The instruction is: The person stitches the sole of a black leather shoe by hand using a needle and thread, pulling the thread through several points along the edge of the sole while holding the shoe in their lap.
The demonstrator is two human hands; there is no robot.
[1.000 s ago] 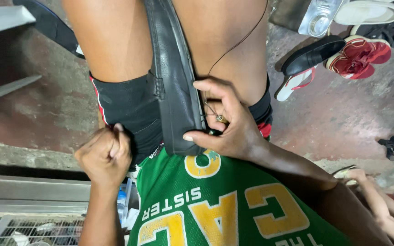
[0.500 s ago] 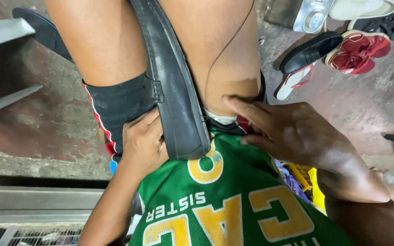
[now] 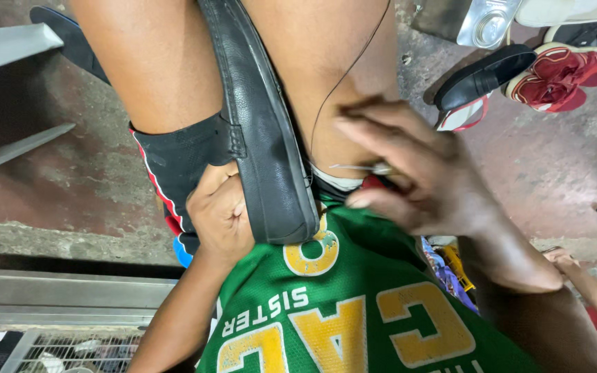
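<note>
Rough, stained concrete floor (image 3: 57,186) fills the background, reddish-brown and worn, with a grey metal ledge (image 3: 63,297) nearer than the shoe in hand and a jumble of other footwear beyond it to the right: a black loafer (image 3: 485,79), red sandals (image 3: 561,79) and a pale slipper (image 3: 568,10).

Bare thighs frame the black leather shoe (image 3: 264,145), which lies wedged between them, its sole side turned toward the left thigh and one end resting against the green jersey (image 3: 354,311); I judge it is braced there so that it stays steady while being sewn. Its leather is pebbled and creased, with a raised seam running along the edge.

To the shoe's left, the left hand (image 3: 219,214) is curled shut around its lower edge, clamping it against the black shorts (image 3: 181,159). To the shoe's right, the right hand (image 3: 423,173), blurred, has its fingertips pressed together on a thin metal needle (image 3: 357,167). A dark thread (image 3: 343,79) runs up from there across the right thigh, just beside the shoe.
</note>
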